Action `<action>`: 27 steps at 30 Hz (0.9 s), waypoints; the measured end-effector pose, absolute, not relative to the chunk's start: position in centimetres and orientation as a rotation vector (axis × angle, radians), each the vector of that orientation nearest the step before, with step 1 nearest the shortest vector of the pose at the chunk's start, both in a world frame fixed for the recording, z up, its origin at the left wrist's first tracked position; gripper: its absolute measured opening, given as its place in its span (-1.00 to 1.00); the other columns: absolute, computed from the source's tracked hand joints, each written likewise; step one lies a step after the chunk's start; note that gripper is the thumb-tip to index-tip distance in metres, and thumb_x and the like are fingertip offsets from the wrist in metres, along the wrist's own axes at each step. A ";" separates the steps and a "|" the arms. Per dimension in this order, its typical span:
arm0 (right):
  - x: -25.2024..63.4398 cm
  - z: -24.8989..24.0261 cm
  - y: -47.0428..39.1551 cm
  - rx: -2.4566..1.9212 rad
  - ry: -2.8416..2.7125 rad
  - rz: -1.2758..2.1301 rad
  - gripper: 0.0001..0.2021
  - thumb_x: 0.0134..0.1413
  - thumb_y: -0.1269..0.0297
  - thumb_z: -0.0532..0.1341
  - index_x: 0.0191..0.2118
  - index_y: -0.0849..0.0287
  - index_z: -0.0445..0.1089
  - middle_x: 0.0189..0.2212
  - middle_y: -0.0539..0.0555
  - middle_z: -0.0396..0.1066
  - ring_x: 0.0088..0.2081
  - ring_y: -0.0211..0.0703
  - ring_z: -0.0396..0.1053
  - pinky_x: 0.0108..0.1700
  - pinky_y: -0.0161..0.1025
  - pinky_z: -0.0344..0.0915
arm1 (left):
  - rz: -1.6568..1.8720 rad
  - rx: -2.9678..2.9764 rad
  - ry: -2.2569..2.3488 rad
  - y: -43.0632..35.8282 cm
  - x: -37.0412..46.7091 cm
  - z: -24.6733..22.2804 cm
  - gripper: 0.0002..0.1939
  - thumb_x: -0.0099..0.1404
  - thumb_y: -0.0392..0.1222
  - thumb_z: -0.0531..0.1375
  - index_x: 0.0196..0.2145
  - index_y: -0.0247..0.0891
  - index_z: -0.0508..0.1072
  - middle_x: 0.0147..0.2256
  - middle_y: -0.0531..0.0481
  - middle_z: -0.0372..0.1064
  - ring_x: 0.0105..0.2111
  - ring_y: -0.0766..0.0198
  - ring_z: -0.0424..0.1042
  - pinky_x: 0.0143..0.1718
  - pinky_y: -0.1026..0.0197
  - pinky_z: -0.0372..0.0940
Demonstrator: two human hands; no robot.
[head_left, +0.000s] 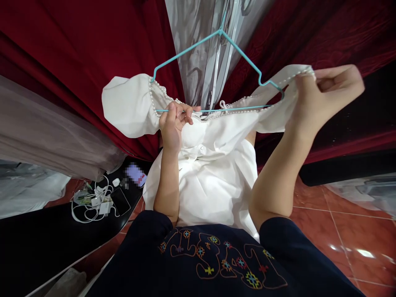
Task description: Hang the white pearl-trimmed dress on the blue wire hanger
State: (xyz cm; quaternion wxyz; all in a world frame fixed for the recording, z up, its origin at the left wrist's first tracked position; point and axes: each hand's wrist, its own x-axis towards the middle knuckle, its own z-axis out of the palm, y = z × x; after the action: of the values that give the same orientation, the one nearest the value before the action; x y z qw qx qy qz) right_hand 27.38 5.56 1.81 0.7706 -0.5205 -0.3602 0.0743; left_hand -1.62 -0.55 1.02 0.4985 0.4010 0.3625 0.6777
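Note:
A white dress (204,181) with a pearl-trimmed neckline lies over my lap, its puffed left sleeve (126,105) spread out. A light blue hanger (193,46) stands upright in the neckline; its left end is inside the left shoulder, and its lower bar runs across the opening. My left hand (176,123) is at the left side of the neckline, fingers curled around the bar and the pearl edge. At the right, my right hand (328,88) grips the dress's right shoulder and stretches it outward, beyond the hanger's right end.
Dark red curtains (123,37) and clear plastic garment covers (198,49) hang ahead. On a black bench (55,231) at the left lie white cables (89,216), a dark phone (120,201) and a lit phone (136,174). Red floor tiles (355,231) show at the right.

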 end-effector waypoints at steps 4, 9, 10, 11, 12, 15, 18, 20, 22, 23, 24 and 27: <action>21.7 1.9 3.8 -1.066 -1.049 0.199 -0.77 0.01 0.64 0.37 -0.41 0.22 0.34 -0.48 -0.14 0.33 -0.42 -0.49 0.28 -0.32 -0.37 0.14 | 1.647 0.944 0.875 -0.4 -1.6 0.9 -0.53 0.59 0.15 0.08 -0.42 -0.18 0.25 -0.46 0.03 0.34 -0.11 0.20 0.66 -0.36 0.32 0.40; 19.6 0.0 4.0 -1.082 -1.097 0.315 -0.80 0.11 0.56 0.36 -0.32 0.21 0.34 -0.38 -0.04 0.37 -0.37 -0.42 0.31 -0.34 -0.35 0.18 | 1.658 0.970 0.785 -0.3 -1.8 0.7 -0.52 0.58 0.12 0.10 -0.45 -0.18 0.20 -0.46 0.02 0.32 -0.11 0.19 0.66 -0.40 0.33 0.35; 19.8 -0.2 4.1 -1.081 -1.102 0.315 -0.82 0.11 0.55 0.35 -0.30 0.21 0.35 -0.38 -0.03 0.38 -0.36 -0.41 0.32 -0.33 -0.34 0.18 | 1.652 0.964 0.782 -0.4 -1.8 0.7 -0.52 0.58 0.11 0.11 -0.45 -0.18 0.20 -0.46 0.02 0.32 -0.10 0.18 0.66 -0.40 0.33 0.35; 20.0 -0.3 4.1 -1.068 -1.102 0.296 -0.83 0.10 0.54 0.35 -0.28 0.21 0.37 -0.36 -0.02 0.40 -0.34 -0.40 0.34 -0.31 -0.34 0.18 | 1.643 0.951 0.787 -0.4 -1.7 0.7 -0.52 0.57 0.12 0.12 -0.45 -0.19 0.20 -0.46 0.02 0.32 -0.08 0.17 0.66 -0.40 0.34 0.35; 20.2 -0.3 4.0 -1.040 -1.094 0.252 -0.83 0.07 0.54 0.35 -0.25 0.21 0.38 -0.34 -0.02 0.40 -0.32 -0.39 0.35 -0.30 -0.34 0.18 | 1.634 0.931 0.795 -0.4 -1.7 0.8 -0.53 0.57 0.12 0.12 -0.44 -0.19 0.21 -0.46 0.02 0.31 -0.06 0.16 0.66 -0.39 0.34 0.36; 19.8 0.1 2.9 -0.916 -1.031 0.056 -0.81 0.07 0.46 0.33 -0.18 0.19 0.40 -0.25 0.00 0.40 -0.28 -0.37 0.36 -0.30 -0.34 0.17 | 1.628 0.863 0.799 -0.5 -1.5 0.8 -0.54 0.57 0.11 0.13 -0.44 -0.19 0.22 -0.46 0.03 0.30 -0.04 0.15 0.65 -0.36 0.32 0.37; 17.8 0.4 1.3 -0.908 -1.088 0.058 -0.85 0.21 0.27 0.28 -0.12 0.15 0.43 -0.16 0.02 0.44 -0.29 -0.37 0.34 -0.30 -0.32 0.22 | 1.635 0.827 0.825 -0.5 -1.4 0.8 -0.54 0.56 0.10 0.14 -0.44 -0.18 0.22 -0.45 0.03 0.31 -0.08 0.17 0.65 -0.32 0.30 0.38; 16.1 0.0 0.5 -0.955 -1.224 0.189 -0.79 0.28 0.15 0.26 -0.05 0.11 0.47 -0.11 0.03 0.49 -0.34 -0.38 0.32 -0.31 -0.30 0.26 | 1.640 0.840 0.856 -0.4 -1.5 0.8 -0.53 0.55 0.14 0.15 -0.44 -0.18 0.21 -0.45 0.03 0.33 -0.10 0.18 0.65 -0.30 0.28 0.38; 14.7 -0.9 0.1 -0.998 -1.359 0.313 -0.76 0.32 0.08 0.25 -0.06 0.08 0.52 -0.13 0.03 0.52 -0.38 -0.37 0.30 -0.35 -0.29 0.26 | 1.643 0.887 0.865 -0.3 -1.6 0.8 -0.50 0.53 0.22 0.14 -0.44 -0.17 0.20 -0.44 0.03 0.34 -0.11 0.17 0.65 -0.29 0.27 0.38; 14.2 -1.5 -0.1 -1.005 -1.397 0.349 -0.76 0.33 0.05 0.25 -0.09 0.07 0.54 -0.16 0.04 0.53 -0.36 -0.35 0.32 -0.36 -0.29 0.26 | 1.642 0.915 0.865 -0.3 -1.7 0.7 -0.48 0.52 0.25 0.13 -0.44 -0.17 0.20 -0.44 0.02 0.34 -0.11 0.16 0.65 -0.29 0.26 0.37; 13.8 -2.1 -0.2 -1.003 -1.413 0.366 -0.74 0.35 0.02 0.24 -0.13 0.07 0.56 -0.18 0.05 0.53 -0.33 -0.32 0.36 -0.37 -0.28 0.27 | 1.635 0.940 0.868 -0.3 -1.7 0.7 -0.47 0.51 0.28 0.12 -0.43 -0.17 0.20 -0.44 0.02 0.35 -0.10 0.15 0.65 -0.29 0.26 0.37; 13.6 -3.7 -0.3 -0.979 -1.389 0.357 -0.69 0.38 -0.04 0.20 -0.13 0.06 0.56 -0.13 0.10 0.53 -0.22 -0.24 0.43 -0.34 -0.24 0.30 | 1.577 0.974 0.902 -0.3 -1.5 0.3 -0.46 0.50 0.32 0.10 -0.43 -0.17 0.20 -0.39 -0.03 0.42 -0.04 0.11 0.64 -0.28 0.25 0.38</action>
State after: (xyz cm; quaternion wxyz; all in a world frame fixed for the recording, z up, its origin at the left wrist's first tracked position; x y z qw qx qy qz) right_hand 13.64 -0.27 -3.74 0.6463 -0.4304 -0.6103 0.1568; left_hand -1.48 -0.29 0.28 0.5143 0.4052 0.3753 0.6561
